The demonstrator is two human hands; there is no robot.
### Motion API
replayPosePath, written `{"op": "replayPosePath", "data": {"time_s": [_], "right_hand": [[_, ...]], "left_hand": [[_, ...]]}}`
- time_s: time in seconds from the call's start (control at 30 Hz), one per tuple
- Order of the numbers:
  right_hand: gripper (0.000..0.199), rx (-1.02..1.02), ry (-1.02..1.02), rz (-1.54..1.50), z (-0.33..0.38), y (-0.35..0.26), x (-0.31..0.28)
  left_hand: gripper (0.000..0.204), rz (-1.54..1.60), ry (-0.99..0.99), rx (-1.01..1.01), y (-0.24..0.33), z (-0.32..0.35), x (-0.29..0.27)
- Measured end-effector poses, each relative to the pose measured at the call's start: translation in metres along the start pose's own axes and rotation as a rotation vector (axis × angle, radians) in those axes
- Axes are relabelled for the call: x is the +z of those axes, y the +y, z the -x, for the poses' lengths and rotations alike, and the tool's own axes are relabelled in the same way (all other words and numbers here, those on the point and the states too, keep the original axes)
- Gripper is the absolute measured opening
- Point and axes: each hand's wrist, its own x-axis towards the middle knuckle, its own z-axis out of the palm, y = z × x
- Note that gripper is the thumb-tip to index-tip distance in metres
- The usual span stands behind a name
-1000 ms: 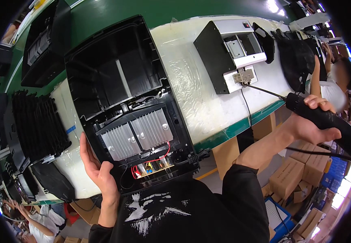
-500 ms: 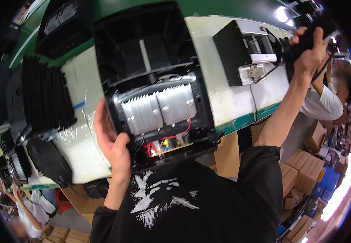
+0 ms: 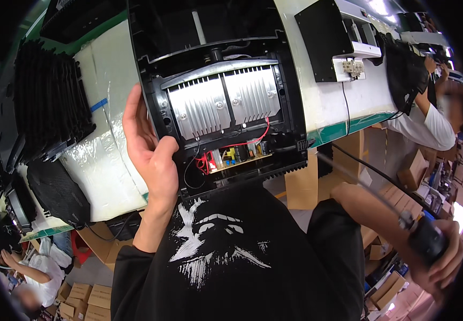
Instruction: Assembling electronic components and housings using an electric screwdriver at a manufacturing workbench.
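Observation:
A large black plastic housing (image 3: 294,144) rests open at the table's front edge, close to my body. Two finned silver heat sinks (image 3: 196,109) lie side by side in it. Below them sit red wires and a small circuit board (image 3: 242,155). My left hand (image 3: 156,160) grips the housing's left side, thumb on its near rim and fingers along the outside. Out at the lower right, my right hand (image 3: 448,259) is wrapped round a black electric screwdriver (image 3: 428,239). Its long thin shaft points up-left toward the housing's right edge; whether the tip touches cannot be told.
A stack of black ribbed parts (image 3: 55,96) and a black mesh-covered piece (image 3: 57,192) stand at left. A black-and-white machine (image 3: 325,40) sits at the back right. Co-workers (image 3: 429,125) are at both sides. Cardboard boxes (image 3: 301,187) stand below the table.
My right hand has swung the screwdriver from beside the machine at upper right down to the lower right. The housing sits slightly higher and further right in view, my left hand still on it.

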Motion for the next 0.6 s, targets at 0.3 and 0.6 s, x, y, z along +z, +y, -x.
{"op": "replayPosePath", "data": {"time_s": [0.3,0.6], "right_hand": [[0.036,-0.215,0.133,-0.024,0.034,0.069,0.036],[0.082,-0.044,0.146,0.410,0.051,0.119,0.058]], "left_hand": [[0.081,0.009,-0.017,0.023,-0.002,-0.001,0.002],[0.082,-0.015,0.004,0.020,-0.004,0.000,-0.004]]}}
